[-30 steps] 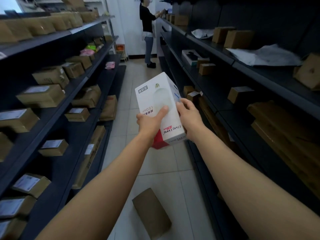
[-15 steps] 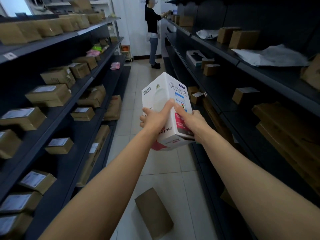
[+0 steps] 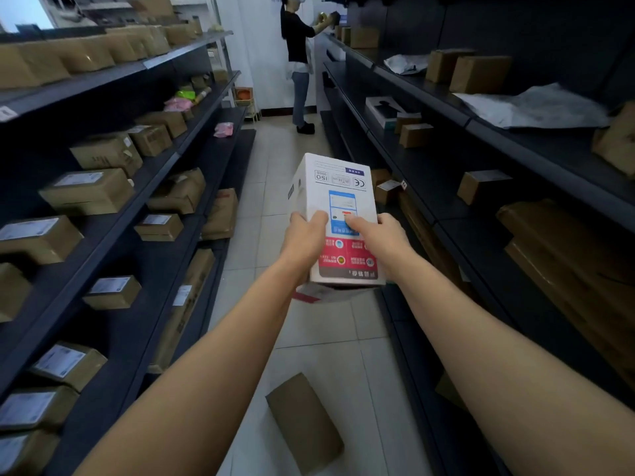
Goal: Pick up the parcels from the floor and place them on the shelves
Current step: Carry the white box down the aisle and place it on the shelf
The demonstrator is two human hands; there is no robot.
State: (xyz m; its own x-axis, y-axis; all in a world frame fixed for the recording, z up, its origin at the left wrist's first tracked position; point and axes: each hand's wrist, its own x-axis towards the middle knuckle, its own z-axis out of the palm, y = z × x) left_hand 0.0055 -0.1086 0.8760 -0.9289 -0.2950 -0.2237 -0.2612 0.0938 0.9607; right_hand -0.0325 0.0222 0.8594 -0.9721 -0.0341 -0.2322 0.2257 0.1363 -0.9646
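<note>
I hold a white printed carton point(image 3: 335, 187) with blue and red panels out in front of me, above the aisle floor. My left hand point(image 3: 304, 238) grips its left side with the thumb on the top face. My right hand point(image 3: 381, 235) grips its right side, thumb on the blue panel. A brown cardboard parcel point(image 3: 304, 420) lies on the tiled floor below my arms. Dark shelves run along both sides: the left shelves point(image 3: 113, 214) are packed with labelled brown boxes, the right shelves point(image 3: 446, 187) carry fewer.
Another person point(image 3: 297, 60) stands at the far end of the aisle, reaching to the right top shelf. Grey plastic mailers point(image 3: 536, 106) and brown boxes point(image 3: 477, 73) lie on the right upper shelf. Large flat cartons point(image 3: 570, 245) fill a lower right shelf.
The carton has been turned in my hands so its blue and red printed face looks up. Both hands shifted their grip to its sides.
</note>
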